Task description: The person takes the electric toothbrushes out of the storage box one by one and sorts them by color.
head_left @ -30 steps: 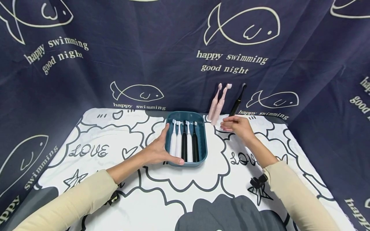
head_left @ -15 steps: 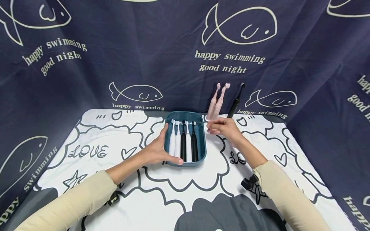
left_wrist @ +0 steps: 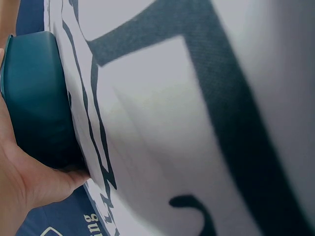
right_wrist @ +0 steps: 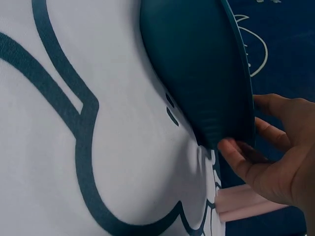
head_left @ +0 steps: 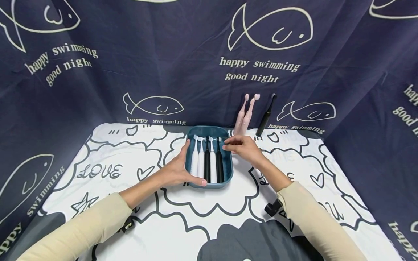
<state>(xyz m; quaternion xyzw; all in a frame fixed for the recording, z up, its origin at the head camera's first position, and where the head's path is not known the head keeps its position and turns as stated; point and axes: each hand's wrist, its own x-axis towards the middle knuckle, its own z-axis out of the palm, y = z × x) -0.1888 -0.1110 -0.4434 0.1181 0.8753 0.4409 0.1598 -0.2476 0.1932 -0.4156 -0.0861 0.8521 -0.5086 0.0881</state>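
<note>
A teal plastic bin (head_left: 231,173) sits on the table with several white and black electric toothbrushes in it, lying side by side with heads to the far end. My left hand (head_left: 176,168) holds the bin's left side, its thumb over the near end and its fingers along the left wall. At the far right part of the rim, my right hand (head_left: 245,148) grips the edge: in the right wrist view one digit lies against the outer wall (right_wrist: 206,73) and the others are on the far side of the rim. The bin's underside is hidden.
Two pink electric toothbrushes (head_left: 247,117) stand upright against the dark blue fish-print curtain (head_left: 156,65), just behind my right hand. A black electric toothbrush (head_left: 263,123) stands to their right. A white cloth with cartoon print (head_left: 130,161) covers the table.
My right hand has moved left from in front of the standing black toothbrush to the bin's right rim. The left hand and the bin have stayed put.
</note>
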